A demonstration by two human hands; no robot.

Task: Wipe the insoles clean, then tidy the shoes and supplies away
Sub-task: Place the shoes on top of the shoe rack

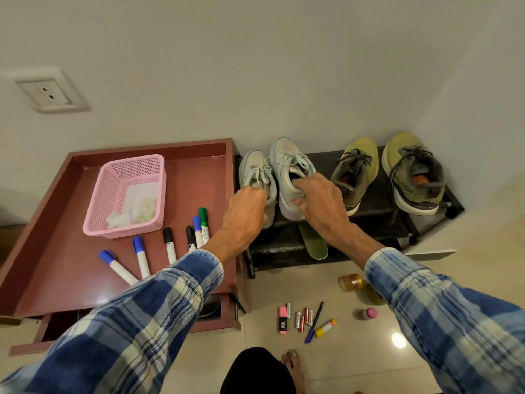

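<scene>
Centre of frame: both hands reach to a pair of pale sneakers on the top shelf of a black shoe rack (377, 220). The right hand (319, 204) grips the right pale sneaker (287, 163), fingers (298, 184) hooked into its collar and thumb against its side. The left hand (244, 213) covers the heel of the left pale sneaker (255, 172); its fingers are hidden behind the knuckles, so its hold cannot be told.

Hazards: both pale sneakers stand at the shelf's front edge, and an uneven pull could tip one to the floor. A green insole (314, 244) juts from the lower shelf, just below the right hand, where a dropped shoe or a sleeve might dislodge it. Batteries (302, 319) lie loose near a bare foot (292, 365) at lower centre.

Obscured: whether insoles sit inside the pale sneakers. The pink basket (127, 191) on the tabletop (56, 223), left of frame, holds white crumpled matter, possibly wipes.
</scene>
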